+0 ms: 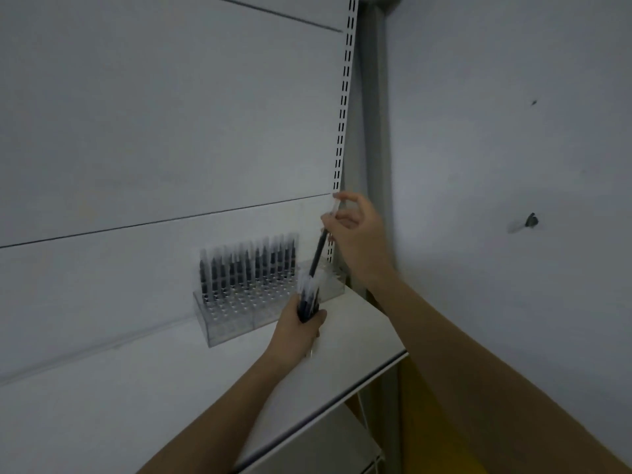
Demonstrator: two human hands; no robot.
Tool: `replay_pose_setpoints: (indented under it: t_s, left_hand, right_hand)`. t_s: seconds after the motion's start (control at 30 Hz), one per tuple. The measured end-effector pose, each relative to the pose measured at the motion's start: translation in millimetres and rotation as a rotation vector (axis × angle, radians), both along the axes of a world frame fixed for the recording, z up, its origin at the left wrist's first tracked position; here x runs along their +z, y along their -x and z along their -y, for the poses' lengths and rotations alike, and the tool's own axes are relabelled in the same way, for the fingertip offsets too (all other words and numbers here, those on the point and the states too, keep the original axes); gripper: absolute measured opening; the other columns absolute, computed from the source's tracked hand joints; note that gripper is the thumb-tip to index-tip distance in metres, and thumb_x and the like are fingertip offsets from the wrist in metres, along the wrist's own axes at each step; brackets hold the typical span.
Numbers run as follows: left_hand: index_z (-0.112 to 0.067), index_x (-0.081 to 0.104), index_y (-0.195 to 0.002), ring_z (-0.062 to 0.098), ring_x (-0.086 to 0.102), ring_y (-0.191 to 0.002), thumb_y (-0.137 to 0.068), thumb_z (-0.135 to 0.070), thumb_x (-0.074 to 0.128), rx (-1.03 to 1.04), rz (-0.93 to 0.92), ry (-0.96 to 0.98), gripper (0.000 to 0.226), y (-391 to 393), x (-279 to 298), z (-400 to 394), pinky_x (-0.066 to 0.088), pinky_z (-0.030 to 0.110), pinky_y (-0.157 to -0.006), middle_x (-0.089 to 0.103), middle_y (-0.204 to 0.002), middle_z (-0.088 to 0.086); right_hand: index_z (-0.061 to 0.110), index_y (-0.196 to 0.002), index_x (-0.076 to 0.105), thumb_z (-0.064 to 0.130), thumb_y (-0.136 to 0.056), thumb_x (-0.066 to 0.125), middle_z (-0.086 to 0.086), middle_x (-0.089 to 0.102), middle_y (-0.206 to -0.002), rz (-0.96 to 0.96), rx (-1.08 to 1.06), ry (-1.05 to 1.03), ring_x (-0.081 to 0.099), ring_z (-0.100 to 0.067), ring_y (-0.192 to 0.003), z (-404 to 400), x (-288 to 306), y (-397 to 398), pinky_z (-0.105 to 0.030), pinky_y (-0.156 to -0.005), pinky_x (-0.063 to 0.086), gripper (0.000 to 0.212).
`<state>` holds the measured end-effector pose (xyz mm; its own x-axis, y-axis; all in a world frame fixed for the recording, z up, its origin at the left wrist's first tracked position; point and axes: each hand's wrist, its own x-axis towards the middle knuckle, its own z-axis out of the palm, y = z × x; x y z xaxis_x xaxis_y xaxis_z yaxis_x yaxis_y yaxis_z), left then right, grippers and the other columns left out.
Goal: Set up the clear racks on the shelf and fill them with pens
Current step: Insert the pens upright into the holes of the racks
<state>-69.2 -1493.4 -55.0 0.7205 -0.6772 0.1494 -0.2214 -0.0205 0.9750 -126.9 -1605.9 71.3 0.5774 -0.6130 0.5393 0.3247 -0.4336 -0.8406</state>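
Observation:
A clear rack (232, 316) stands on the white shelf (171, 388) against the back panel. Its rear rows hold several dark pens with clear caps (249, 261); its front holes are bare. A second clear rack (330, 282) sits to its right, by the slotted upright. My left hand (301, 328) grips a bundle of pens (309, 295) upright, in front of the racks. My right hand (355, 230) pinches one pen (319, 249) near its cap, the pen slanting down towards the bundle.
A slotted white upright (345, 97) runs up the shelf's right end, with a grey wall (496, 148) beyond it. A lower shelf (328, 446) shows beneath the shelf's front edge, and something yellow (427, 405) lies below right.

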Motion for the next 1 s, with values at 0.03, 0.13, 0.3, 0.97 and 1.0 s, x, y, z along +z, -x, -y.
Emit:
replay_pose_setpoints:
  t_s: [0.03, 0.13, 0.3, 0.97, 1.0]
  left_hand:
    - [-0.015, 0.051, -0.094, 0.007, 0.053, -0.055, -0.098, -0.009, 0.058, 0.021, -0.025, 0.017, 0.009, -4, -2, 7, 0.044, 0.018, -0.052, 0.053, -0.068, 0.003]
    - [-0.013, 0.051, -0.095, 0.014, 0.054, -0.054, -0.097, -0.008, 0.058, 0.113, -0.095, 0.066, 0.010, -14, -8, 23, 0.045, 0.029, -0.050, 0.053, -0.062, 0.004]
    - [-0.008, 0.049, -0.107, 0.021, 0.060, -0.054, -0.098, -0.009, 0.057, 0.301, -0.284, 0.163, 0.012, -17, -10, 31, 0.048, 0.030, -0.044, 0.060, -0.064, 0.009]
    - [-0.005, 0.056, -0.090, 0.032, 0.055, -0.052, -0.095, -0.009, 0.060, 0.408, -0.272, 0.206, 0.008, -20, -25, 50, 0.044, 0.031, -0.045, 0.061, -0.067, 0.019]
    - [-0.006, 0.056, -0.091, 0.032, 0.056, -0.053, -0.095, -0.007, 0.060, 0.406, -0.274, 0.227, 0.006, -21, -25, 49, 0.045, 0.031, -0.045, 0.061, -0.069, 0.017]
  right_hand:
    - [0.024, -0.113, 0.057, 0.007, -0.093, 0.065, -0.014, 0.071, -0.092, 0.045, -0.010, -0.019, 0.067, -0.013, -0.075, 9, 0, -9, -0.026, -0.068, 0.059, 0.027]
    - [0.034, -0.109, 0.057, 0.012, -0.093, 0.065, -0.002, 0.070, -0.091, 0.135, -0.029, -0.024, 0.068, -0.014, -0.079, 37, -6, -40, -0.031, -0.071, 0.060, 0.029]
    - [0.033, -0.113, 0.055, 0.018, -0.096, 0.061, 0.002, 0.063, -0.088, -0.023, 0.046, 0.181, 0.063, -0.015, -0.076, 78, -34, -88, -0.032, -0.068, 0.058, 0.024]
    - [0.011, -0.109, 0.058, 0.010, -0.094, 0.064, 0.012, 0.054, -0.078, -0.028, 0.187, 0.312, 0.054, -0.003, -0.070, 115, -70, -135, -0.033, -0.071, 0.054, 0.017]
    - [0.011, -0.110, 0.058, 0.010, -0.094, 0.064, 0.009, 0.056, -0.079, -0.036, 0.187, 0.336, 0.055, -0.007, -0.072, 113, -69, -135, -0.032, -0.071, 0.053, 0.017]
